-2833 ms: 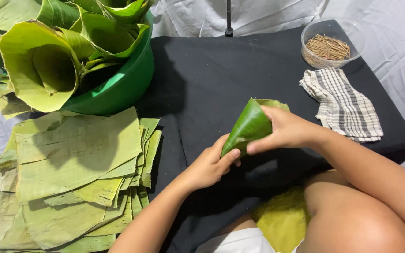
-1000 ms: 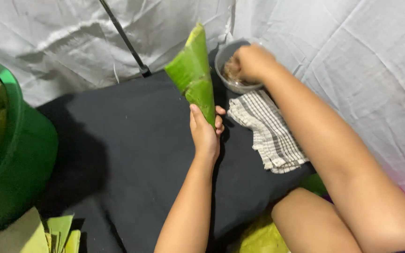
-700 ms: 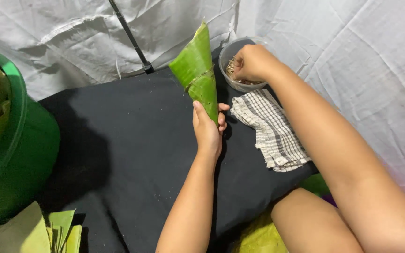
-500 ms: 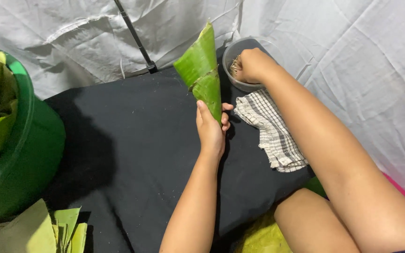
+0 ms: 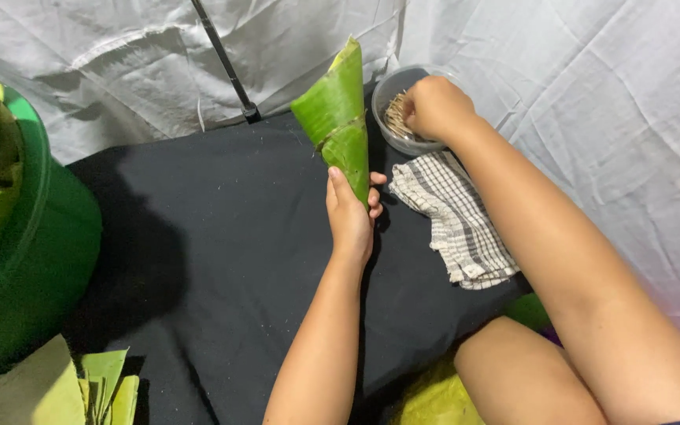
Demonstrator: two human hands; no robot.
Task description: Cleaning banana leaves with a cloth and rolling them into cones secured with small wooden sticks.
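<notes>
The view is tilting away from the lap and the leaf stack it showed a few seconds ago and is now sitting over the far right corner of the black cloth [image 5: 222, 236]; the right hand [image 5: 434, 106], which was pinching the cone's rim back then, is now dipping into the small clear bowl [image 5: 391, 94] at the upper middle of the frame, so the folding looks done and a pin for the seam seems to be what it is after. Its fingers are curling together down among the thin pale sticks [image 5: 397, 118], though whether one is already pinched cannot be told. The left hand [image 5: 349, 216] is clamping the rolled leaf cone [image 5: 338, 118] by its narrow lower end, thumb and fingers wrapped tight around it, holding it upright at centre top, mouth up. The cone is glossy, ribbed and stiff, with an overlapping seam across its middle. Just right of it a soft checked towel [image 5: 458, 224] is lying crumpled. At the left edge a smooth green tub [image 5: 37, 260] is holding finished cones, and flat cut leaves [image 5: 80, 389] are showing at lower left.
</notes>
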